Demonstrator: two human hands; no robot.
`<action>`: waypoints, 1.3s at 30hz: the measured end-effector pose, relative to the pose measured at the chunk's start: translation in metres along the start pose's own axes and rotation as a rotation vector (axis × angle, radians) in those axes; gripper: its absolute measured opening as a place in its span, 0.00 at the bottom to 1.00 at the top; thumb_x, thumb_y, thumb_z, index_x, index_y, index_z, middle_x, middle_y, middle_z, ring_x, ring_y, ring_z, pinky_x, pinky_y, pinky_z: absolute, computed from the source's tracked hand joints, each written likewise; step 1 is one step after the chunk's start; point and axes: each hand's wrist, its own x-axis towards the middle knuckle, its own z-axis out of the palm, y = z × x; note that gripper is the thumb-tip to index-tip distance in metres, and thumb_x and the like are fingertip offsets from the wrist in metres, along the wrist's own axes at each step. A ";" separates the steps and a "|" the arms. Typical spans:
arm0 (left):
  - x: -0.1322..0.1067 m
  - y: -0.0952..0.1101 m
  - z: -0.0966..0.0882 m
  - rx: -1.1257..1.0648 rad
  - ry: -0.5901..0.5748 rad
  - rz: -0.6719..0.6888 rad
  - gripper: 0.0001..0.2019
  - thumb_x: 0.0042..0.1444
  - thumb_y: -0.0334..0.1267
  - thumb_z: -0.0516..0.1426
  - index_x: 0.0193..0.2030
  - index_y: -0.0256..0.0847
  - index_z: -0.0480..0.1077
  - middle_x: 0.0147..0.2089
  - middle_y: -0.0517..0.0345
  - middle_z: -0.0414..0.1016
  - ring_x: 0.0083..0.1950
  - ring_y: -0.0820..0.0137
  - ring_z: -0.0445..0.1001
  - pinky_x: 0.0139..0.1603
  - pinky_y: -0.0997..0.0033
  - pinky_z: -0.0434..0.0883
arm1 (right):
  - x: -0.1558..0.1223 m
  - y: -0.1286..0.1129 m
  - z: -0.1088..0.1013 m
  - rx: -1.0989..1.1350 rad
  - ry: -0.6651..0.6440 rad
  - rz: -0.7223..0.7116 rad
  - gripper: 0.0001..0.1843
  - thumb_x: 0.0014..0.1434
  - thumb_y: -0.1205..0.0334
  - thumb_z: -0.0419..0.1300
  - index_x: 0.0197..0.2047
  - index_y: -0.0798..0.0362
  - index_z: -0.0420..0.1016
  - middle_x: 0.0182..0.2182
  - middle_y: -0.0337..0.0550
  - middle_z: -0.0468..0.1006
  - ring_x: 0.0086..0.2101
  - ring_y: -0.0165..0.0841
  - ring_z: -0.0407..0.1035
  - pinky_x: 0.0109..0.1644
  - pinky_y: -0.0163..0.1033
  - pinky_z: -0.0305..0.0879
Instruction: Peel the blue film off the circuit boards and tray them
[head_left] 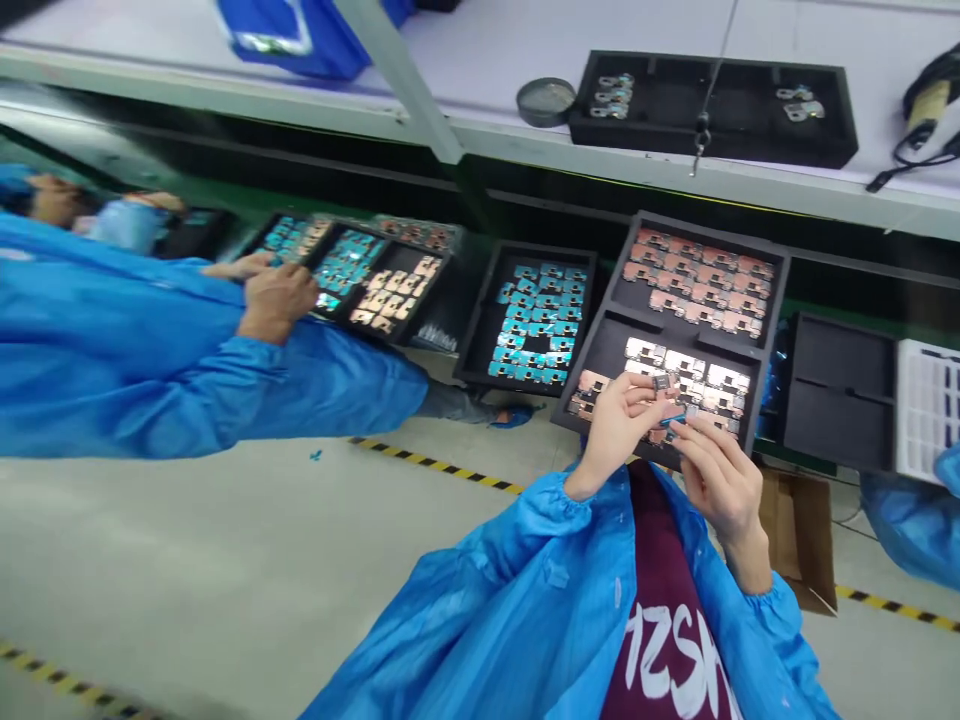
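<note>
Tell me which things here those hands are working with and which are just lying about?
Working with:
left hand
right hand
small metal part
thin blue strip
black tray of copper and silver pieces

Probably just nearby:
black tray of teal pieces
round tin
cardboard box

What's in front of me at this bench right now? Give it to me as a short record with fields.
left hand: pinching a small metal part
right hand: fingertips at a thin blue strip
under hands: black tray of silver and copper-coloured metal parts
beside it: black tray of teal parts
nearby: co-worker's hand in a blue smock, over another tray
</note>
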 end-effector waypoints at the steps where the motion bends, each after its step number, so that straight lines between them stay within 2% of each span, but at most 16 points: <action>1: 0.000 0.000 0.000 0.001 0.007 -0.002 0.23 0.53 0.45 0.75 0.48 0.40 0.72 0.51 0.43 0.89 0.49 0.55 0.90 0.47 0.64 0.85 | -0.001 0.001 0.001 0.003 -0.004 -0.003 0.22 0.68 0.79 0.66 0.62 0.53 0.78 0.56 0.50 0.88 0.61 0.44 0.80 0.64 0.50 0.84; 10: 0.001 -0.008 -0.005 0.024 0.040 0.021 0.25 0.52 0.46 0.76 0.48 0.39 0.72 0.49 0.44 0.88 0.46 0.57 0.90 0.40 0.68 0.84 | -0.005 0.004 0.005 0.022 0.029 -0.011 0.22 0.68 0.79 0.66 0.61 0.52 0.79 0.52 0.48 0.89 0.57 0.44 0.83 0.61 0.49 0.84; 17: 0.000 -0.004 -0.010 0.041 0.043 0.051 0.24 0.53 0.49 0.76 0.47 0.41 0.72 0.50 0.43 0.89 0.53 0.54 0.89 0.51 0.60 0.86 | -0.003 0.000 0.008 0.088 0.036 0.026 0.20 0.69 0.77 0.63 0.60 0.49 0.79 0.48 0.46 0.89 0.55 0.42 0.84 0.59 0.48 0.85; 21: 0.003 -0.004 -0.014 0.123 0.069 0.073 0.23 0.55 0.49 0.75 0.49 0.42 0.74 0.51 0.45 0.89 0.53 0.54 0.89 0.51 0.57 0.87 | -0.006 0.002 0.007 0.142 0.064 0.084 0.20 0.71 0.76 0.59 0.60 0.47 0.79 0.46 0.45 0.89 0.53 0.41 0.85 0.55 0.47 0.87; 23: 0.005 0.003 -0.019 0.187 0.071 0.100 0.21 0.56 0.48 0.74 0.51 0.42 0.76 0.51 0.47 0.89 0.51 0.55 0.89 0.51 0.57 0.87 | -0.010 0.003 0.005 0.161 0.096 0.127 0.20 0.71 0.76 0.59 0.60 0.47 0.78 0.46 0.45 0.89 0.51 0.41 0.85 0.54 0.48 0.87; 26: 0.016 0.030 -0.030 0.373 0.027 0.195 0.16 0.60 0.45 0.71 0.51 0.42 0.80 0.50 0.49 0.89 0.50 0.57 0.89 0.53 0.57 0.86 | -0.020 0.006 -0.002 0.185 0.201 0.226 0.20 0.70 0.77 0.60 0.58 0.46 0.79 0.44 0.45 0.88 0.49 0.41 0.85 0.52 0.50 0.86; 29: 0.050 0.067 -0.041 0.662 -0.061 0.354 0.12 0.64 0.41 0.66 0.52 0.44 0.83 0.53 0.51 0.88 0.51 0.59 0.87 0.54 0.58 0.84 | -0.034 0.014 -0.010 0.169 0.316 0.340 0.19 0.69 0.78 0.62 0.55 0.47 0.80 0.45 0.46 0.87 0.48 0.41 0.84 0.51 0.50 0.85; 32: 0.111 0.096 -0.046 0.928 -0.106 0.499 0.13 0.65 0.38 0.63 0.54 0.43 0.83 0.51 0.51 0.88 0.51 0.59 0.85 0.57 0.57 0.80 | -0.048 0.023 -0.016 0.107 0.346 0.392 0.19 0.68 0.78 0.63 0.55 0.47 0.80 0.45 0.46 0.86 0.47 0.41 0.83 0.50 0.49 0.84; 36: 0.190 0.109 -0.046 1.261 -0.174 0.479 0.08 0.62 0.35 0.62 0.44 0.41 0.83 0.49 0.51 0.88 0.52 0.56 0.82 0.62 0.54 0.73 | -0.060 0.028 -0.022 0.035 0.294 0.391 0.18 0.68 0.79 0.63 0.55 0.48 0.79 0.44 0.45 0.86 0.45 0.39 0.82 0.49 0.45 0.83; 39: 0.220 0.108 -0.048 1.424 -0.197 0.415 0.08 0.63 0.38 0.62 0.43 0.42 0.84 0.45 0.52 0.88 0.54 0.53 0.81 0.68 0.47 0.64 | -0.066 0.026 -0.025 -0.003 0.276 0.402 0.17 0.68 0.78 0.63 0.54 0.49 0.79 0.43 0.45 0.85 0.44 0.37 0.82 0.49 0.43 0.83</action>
